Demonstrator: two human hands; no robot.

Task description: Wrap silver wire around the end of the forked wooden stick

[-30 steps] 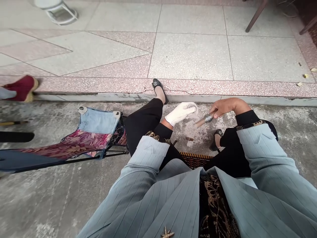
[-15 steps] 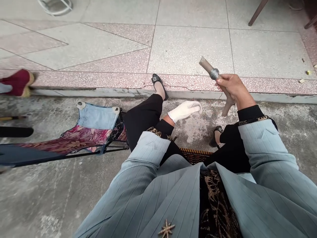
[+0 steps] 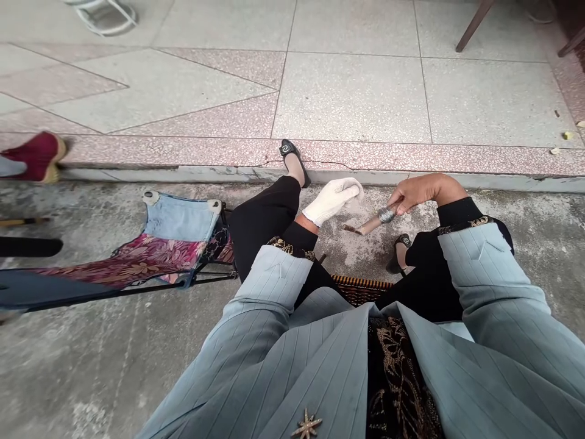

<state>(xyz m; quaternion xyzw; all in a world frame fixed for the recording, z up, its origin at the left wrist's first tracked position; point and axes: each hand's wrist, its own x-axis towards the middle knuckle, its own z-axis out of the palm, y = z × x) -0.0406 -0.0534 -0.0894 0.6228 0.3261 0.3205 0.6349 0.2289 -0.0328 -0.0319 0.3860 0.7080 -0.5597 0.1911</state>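
Note:
My right hand (image 3: 418,192) is closed around a wooden stick (image 3: 371,225) with several turns of silver wire (image 3: 386,214) wound about it. The stick slants down to the left and shows a darker brown, rough end; the part inside my palm is hidden. My left hand (image 3: 336,198), in a white knitted glove, has its fingers drawn together left of the stick and apart from it. What these fingers pinch, if anything, is too small to make out.
A folding chair (image 3: 183,216) with blue and flowered cloth stands to my left. A raised tiled step (image 3: 351,97) runs ahead. Someone's foot in a red shoe (image 3: 34,155) is at the far left. A wooden leg (image 3: 475,24) stands at the back right.
My right hand has come down and turned, so the wire-wound stick now points down-left instead of up-left. My left hand has shifted slightly up and left, fingers still together.

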